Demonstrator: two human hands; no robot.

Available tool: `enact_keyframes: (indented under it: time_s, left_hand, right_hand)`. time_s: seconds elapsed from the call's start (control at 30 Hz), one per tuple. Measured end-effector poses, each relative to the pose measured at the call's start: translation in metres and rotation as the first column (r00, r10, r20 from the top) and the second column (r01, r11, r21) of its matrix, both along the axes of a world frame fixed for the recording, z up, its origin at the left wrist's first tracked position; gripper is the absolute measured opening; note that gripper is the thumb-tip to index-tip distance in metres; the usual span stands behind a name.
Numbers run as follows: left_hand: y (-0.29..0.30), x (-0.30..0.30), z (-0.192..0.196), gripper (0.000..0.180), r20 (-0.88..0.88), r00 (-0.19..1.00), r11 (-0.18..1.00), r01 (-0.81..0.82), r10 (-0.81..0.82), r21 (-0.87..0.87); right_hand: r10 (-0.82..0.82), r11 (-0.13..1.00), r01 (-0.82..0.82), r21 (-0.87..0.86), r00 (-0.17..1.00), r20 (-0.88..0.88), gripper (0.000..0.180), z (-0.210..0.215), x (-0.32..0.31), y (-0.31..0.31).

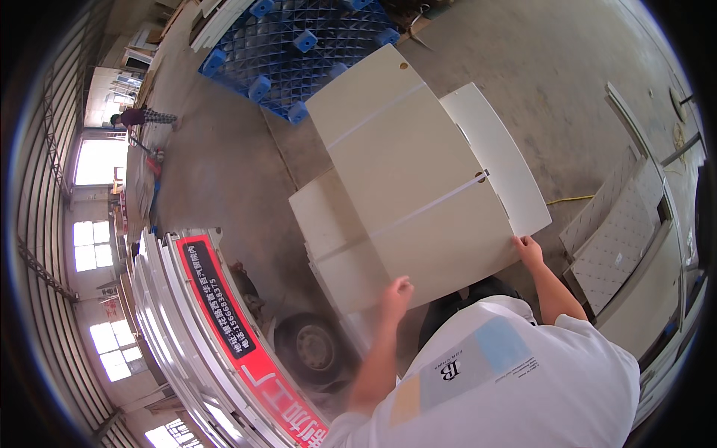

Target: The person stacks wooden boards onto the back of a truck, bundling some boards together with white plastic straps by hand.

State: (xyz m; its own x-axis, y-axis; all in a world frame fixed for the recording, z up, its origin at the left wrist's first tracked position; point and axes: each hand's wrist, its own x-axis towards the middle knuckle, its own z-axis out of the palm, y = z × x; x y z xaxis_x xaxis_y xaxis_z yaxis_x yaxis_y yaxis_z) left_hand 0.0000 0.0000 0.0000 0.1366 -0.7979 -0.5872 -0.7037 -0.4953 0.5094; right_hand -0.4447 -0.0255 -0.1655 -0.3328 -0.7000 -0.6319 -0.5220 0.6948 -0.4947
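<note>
A large beige flat panel lies slanted in front of me, with pale straps across it and two dark round holes along its right edge. My right hand pinches the near right edge of this panel, thumb on top. Beside the panel's near left corner is my left hand, its fingers curled; whether it holds anything is not clear. More beige panels show underneath, to the left. A white curved-edge panel sticks out on the right, partly covered.
Blue plastic pallets lie at the far side. To the left stand a truck wheel and a vehicle side with a red sign. Patterned boards lean at right. Far left, a person stands by a red-wheeled cart.
</note>
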Motion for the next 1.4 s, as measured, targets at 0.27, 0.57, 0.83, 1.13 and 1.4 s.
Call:
enact_keyframes:
  time_s: [0.27, 0.57, 0.83, 1.13, 1.4]
  left_hand:
    - [0.138, -0.014, -0.071, 0.042, -0.074, 0.990, 0.966, -0.102, 0.123, 0.238]
    - [0.228, 0.002, -0.087, 0.037, -0.170, 0.895, 0.911, -0.404, 0.412, 0.083]
    - [0.285, -0.028, -0.072, 0.035, -0.256, 0.764, 0.804, -0.582, 0.593, 0.126]
    - [0.437, -0.080, -0.137, 0.028, -0.151, 0.672, 0.681, -0.732, 0.725, 0.017]
    - [0.533, -0.134, -0.133, 0.021, -0.372, 0.136, 0.227, -0.950, 0.918, 0.213]
  right_hand:
    - [0.110, 0.978, -0.117, 0.171, 0.993, 0.053, 0.067, 0.013, -0.020, -0.024]
    - [-0.009, 0.973, -0.052, 0.223, 0.965, 0.264, 0.104, -0.059, -0.020, -0.031]
    - [-0.158, 0.973, 0.082, 0.216, 0.918, 0.363, 0.105, 0.029, 0.027, -0.032]
    - [-0.163, 0.978, 0.122, 0.171, 0.954, 0.253, 0.094, -0.008, 0.020, -0.040]
    - [-0.130, 0.990, 0.109, 0.087, 0.947, 0.295, 0.097, 0.068, 0.058, -0.024]
